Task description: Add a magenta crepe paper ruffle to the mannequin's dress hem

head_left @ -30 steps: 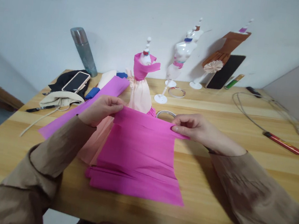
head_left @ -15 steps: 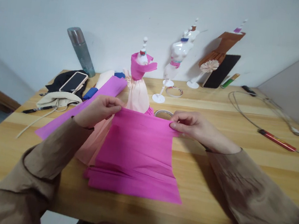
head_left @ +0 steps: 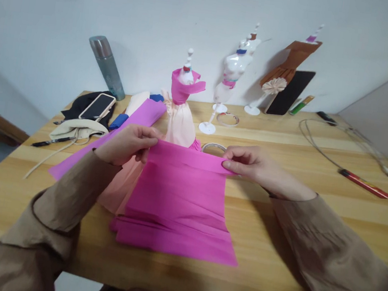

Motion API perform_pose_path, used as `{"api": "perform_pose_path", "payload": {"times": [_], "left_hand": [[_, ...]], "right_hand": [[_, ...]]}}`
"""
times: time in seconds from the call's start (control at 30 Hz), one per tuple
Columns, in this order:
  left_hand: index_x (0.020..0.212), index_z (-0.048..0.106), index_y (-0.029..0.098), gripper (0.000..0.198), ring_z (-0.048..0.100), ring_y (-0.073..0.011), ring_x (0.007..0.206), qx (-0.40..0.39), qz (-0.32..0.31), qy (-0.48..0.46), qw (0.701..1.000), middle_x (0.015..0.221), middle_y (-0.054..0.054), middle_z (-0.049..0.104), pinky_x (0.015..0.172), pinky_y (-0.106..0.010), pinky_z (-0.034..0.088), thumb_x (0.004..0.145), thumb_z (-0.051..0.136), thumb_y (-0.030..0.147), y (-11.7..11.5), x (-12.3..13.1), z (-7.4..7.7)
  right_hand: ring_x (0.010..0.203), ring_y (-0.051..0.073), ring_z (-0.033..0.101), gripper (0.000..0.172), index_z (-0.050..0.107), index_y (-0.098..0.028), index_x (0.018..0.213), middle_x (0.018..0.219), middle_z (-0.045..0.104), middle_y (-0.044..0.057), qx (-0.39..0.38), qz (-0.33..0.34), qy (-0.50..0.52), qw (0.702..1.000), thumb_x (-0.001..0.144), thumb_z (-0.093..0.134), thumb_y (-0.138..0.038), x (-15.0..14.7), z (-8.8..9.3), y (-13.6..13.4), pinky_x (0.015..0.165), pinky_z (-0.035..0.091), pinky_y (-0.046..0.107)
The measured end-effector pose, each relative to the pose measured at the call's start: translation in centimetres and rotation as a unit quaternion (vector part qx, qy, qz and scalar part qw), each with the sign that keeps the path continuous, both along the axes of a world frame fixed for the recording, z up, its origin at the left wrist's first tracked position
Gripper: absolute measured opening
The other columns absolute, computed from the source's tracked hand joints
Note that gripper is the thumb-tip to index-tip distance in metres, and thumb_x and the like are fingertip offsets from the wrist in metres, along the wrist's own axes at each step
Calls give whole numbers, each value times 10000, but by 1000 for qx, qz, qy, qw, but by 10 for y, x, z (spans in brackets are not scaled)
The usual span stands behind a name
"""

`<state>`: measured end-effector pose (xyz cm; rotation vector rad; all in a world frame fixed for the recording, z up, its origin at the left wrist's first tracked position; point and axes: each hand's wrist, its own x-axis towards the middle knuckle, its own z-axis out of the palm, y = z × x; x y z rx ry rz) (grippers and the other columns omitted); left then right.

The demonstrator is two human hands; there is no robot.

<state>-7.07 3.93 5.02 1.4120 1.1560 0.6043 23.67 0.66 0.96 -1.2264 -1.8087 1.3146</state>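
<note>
A sheet of magenta crepe paper [head_left: 179, 201] with several pleats hangs from my two hands down to the wooden table [head_left: 290, 253]. My left hand [head_left: 128, 144] pinches its top left corner. My right hand [head_left: 252, 165] pinches its top right corner. Behind the sheet stands a small white mannequin [head_left: 183, 98] with a magenta paper top and a pale peach paper skirt. A tape roll [head_left: 214, 147] lies just behind the sheet's top edge.
A lilac paper strip [head_left: 109, 139] lies at left. A phone [head_left: 97, 106] rests on dark cloth, near a grey bottle [head_left: 107, 66] and a pen [head_left: 51, 140]. Two more mannequins [head_left: 234, 74], a dark tablet [head_left: 289, 92], a tape ring [head_left: 228, 119], cables and a red tool [head_left: 364, 183] sit behind and right.
Both hands keep their pinch on the sheet's top edge and shift only slightly. The view wobbled a little.
</note>
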Motion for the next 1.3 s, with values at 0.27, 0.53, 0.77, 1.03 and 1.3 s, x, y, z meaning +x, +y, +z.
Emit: {"api": "perform_pose_path", "payload": {"times": [0.27,0.53,0.77,1.03,1.3], "left_hand": [[770,610,105,142,696,-143,560,-69,25,-58,996,622,-73,718,525,-194,548,753,722,191,4,0,-5],[694,600,109,199,650,-112,478,-22,-10,-33,999,558,-41,686,448,-157,508,748,748,229,2,1,-5],[615,548,135,212,433,-41,293,25,-31,-5,999,359,41,516,313,-109,285,809,631,157,2,-1,-1],[591,577,128,193,377,-18,303,31,-4,-7,999,398,49,493,314,-122,215,752,680,157,4,-3,1],[572,595,122,171,337,-11,303,22,21,-38,999,409,38,517,312,-135,176,687,719,146,7,-1,1]], "right_hand": [[596,102,446,348,617,-168,690,651,521,-9,20,21,3,1000,815,671,-488,3,-5,2,560,336,258],[603,110,462,354,623,-170,688,658,542,-2,2,25,8,1000,806,677,-499,3,-5,1,567,350,263],[556,89,415,367,637,-166,688,616,516,-17,-13,12,2,1000,777,700,-516,3,-2,0,521,308,248],[497,63,402,394,647,-162,622,564,525,-25,-69,-75,45,994,620,817,-517,2,-4,3,471,274,222],[531,90,498,349,734,-187,756,645,649,5,-84,-79,84,990,604,838,-483,9,-9,2,498,392,234]]}}
